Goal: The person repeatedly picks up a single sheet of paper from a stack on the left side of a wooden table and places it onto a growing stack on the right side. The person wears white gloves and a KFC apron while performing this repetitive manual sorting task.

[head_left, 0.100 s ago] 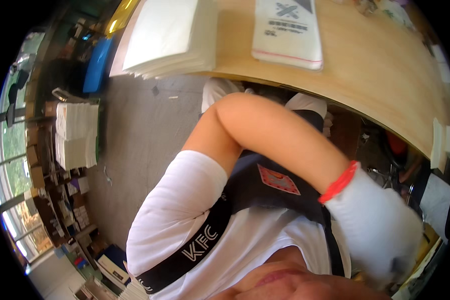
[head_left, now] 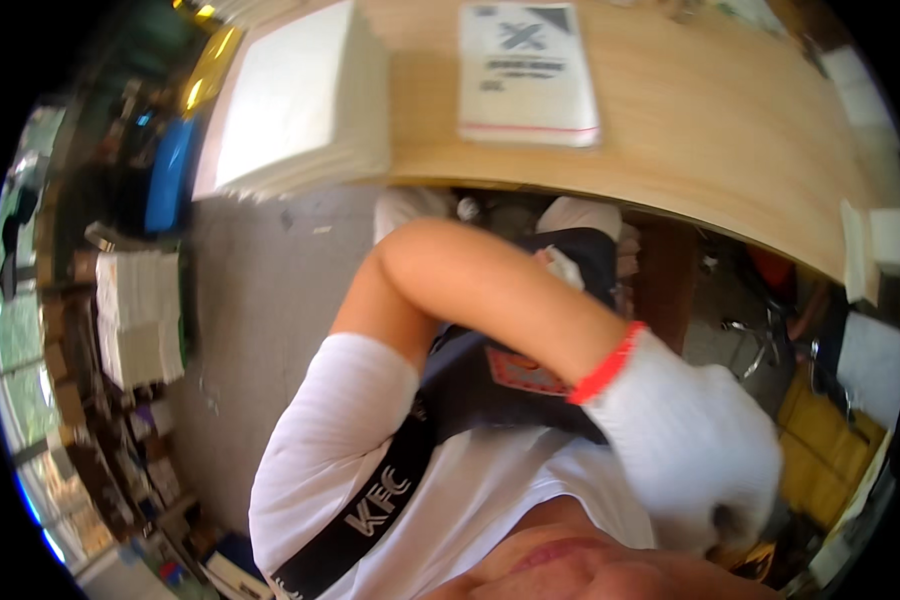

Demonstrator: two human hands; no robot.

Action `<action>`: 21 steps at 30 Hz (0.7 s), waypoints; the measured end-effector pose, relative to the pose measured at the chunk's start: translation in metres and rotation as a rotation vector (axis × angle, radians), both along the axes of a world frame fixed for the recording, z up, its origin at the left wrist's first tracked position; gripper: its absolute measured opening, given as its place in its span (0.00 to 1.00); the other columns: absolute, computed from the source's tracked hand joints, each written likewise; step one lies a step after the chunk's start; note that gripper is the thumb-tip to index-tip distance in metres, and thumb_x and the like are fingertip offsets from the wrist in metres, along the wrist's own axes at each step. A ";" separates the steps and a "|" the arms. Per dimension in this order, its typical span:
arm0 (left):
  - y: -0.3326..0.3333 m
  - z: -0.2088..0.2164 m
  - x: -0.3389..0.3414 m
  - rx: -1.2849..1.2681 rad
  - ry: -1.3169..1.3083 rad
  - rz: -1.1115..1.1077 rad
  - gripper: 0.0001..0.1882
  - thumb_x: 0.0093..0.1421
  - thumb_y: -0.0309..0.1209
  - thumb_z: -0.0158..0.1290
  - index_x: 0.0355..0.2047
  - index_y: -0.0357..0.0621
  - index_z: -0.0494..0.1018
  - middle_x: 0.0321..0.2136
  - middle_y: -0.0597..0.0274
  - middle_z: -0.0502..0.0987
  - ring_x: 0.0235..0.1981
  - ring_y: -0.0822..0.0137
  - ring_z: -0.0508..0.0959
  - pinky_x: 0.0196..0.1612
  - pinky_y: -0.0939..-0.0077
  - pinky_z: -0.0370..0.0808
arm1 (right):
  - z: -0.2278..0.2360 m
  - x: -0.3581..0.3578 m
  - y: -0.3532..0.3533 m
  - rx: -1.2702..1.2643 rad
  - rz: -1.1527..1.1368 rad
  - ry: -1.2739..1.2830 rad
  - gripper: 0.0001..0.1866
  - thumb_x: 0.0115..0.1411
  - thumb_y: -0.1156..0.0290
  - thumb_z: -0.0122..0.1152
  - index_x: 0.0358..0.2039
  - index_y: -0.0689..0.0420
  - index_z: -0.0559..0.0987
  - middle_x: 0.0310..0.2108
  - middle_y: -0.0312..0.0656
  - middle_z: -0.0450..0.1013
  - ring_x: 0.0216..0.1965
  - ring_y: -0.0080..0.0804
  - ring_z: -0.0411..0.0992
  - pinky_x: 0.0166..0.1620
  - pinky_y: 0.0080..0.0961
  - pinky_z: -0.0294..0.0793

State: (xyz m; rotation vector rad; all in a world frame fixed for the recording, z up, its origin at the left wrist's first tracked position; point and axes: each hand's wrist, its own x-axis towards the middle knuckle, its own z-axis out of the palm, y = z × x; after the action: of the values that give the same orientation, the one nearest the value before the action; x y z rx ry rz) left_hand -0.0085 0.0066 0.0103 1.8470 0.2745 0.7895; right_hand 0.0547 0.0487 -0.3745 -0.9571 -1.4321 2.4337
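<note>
My left arm is bent across my chest, elbow out toward the table. My left hand (head_left: 700, 450), in a white knitted glove with a red cuff, is at the right side, near my shoulder. Its fingers bend downward but are smeared by motion; a dark patch shows beside them, and I cannot make out what it is. My right hand is not visible. On the table lies a tall stack of white sheets (head_left: 280, 100). To its right lies a flat white printed bag (head_left: 527, 85) with a red line. A small crumpled white thing (head_left: 564, 268) shows over my lap.
The wooden table (head_left: 690, 130) spans the top, its front edge above my knees. Left on the floor stand piled white bundles (head_left: 138, 315) beside shelves of boxes. A blue bin (head_left: 169, 175) stands beyond the table's left corner. Yellow cartons (head_left: 825, 440) are at right.
My left forearm and gloved hand have shifted left in the picture. The table and its stacks have also moved left and slightly down, as the view turned. The white thing over my lap now shows.
</note>
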 end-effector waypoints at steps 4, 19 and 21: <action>0.000 -0.030 0.001 0.009 -0.009 0.161 0.10 0.44 0.36 0.51 0.22 0.42 0.72 0.19 0.55 0.72 0.25 0.53 0.73 0.25 0.63 0.67 | -0.002 0.000 -0.014 -0.110 -0.033 0.017 0.14 0.64 0.62 0.47 0.27 0.58 0.69 0.18 0.34 0.67 0.16 0.17 0.63 0.20 0.15 0.64; 0.088 -0.164 -0.019 0.011 0.649 0.701 0.15 0.49 0.35 0.59 0.37 0.46 0.72 0.32 0.59 0.74 0.37 0.61 0.73 0.38 0.70 0.71 | 0.068 0.027 0.028 -0.190 -0.163 0.074 0.15 0.62 0.59 0.47 0.30 0.58 0.71 0.19 0.36 0.68 0.16 0.21 0.64 0.19 0.19 0.62; 0.106 -0.195 -0.023 0.279 0.745 0.869 0.20 0.46 0.35 0.60 0.41 0.47 0.71 0.40 0.58 0.73 0.46 0.59 0.71 0.44 0.66 0.70 | 0.062 0.038 0.036 -0.129 -0.221 0.124 0.15 0.62 0.58 0.48 0.28 0.58 0.72 0.17 0.37 0.68 0.15 0.22 0.64 0.17 0.18 0.61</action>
State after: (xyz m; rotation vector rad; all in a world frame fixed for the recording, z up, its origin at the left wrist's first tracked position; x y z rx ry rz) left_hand -0.0313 0.1123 -0.1848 2.2305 1.5829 0.6700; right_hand 0.0923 0.0843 -0.3126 -0.9172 -1.0793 2.3972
